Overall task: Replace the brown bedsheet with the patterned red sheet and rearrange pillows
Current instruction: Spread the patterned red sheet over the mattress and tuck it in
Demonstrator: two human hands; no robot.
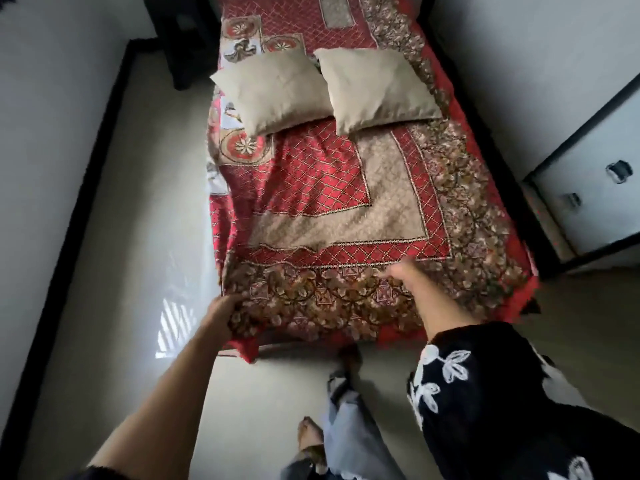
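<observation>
The patterned red sheet (322, 188) covers the whole bed, with wrinkles near the middle and the left side. Two beige pillows lie side by side across the bed's middle: the left pillow (273, 90) and the right pillow (375, 86). My left hand (221, 315) grips the sheet's floral border at the near left corner. My right hand (403, 273) lies on the floral border near the foot edge, blurred, with its fingers apart. No brown bedsheet is in view.
A white cabinet (588, 188) with dark trim and metal handles stands right of the bed. A dark piece of furniture (183, 36) sits at the bed's far left. Pale floor (138, 237) runs along the left side. My feet (311, 441) stand at the bed's foot.
</observation>
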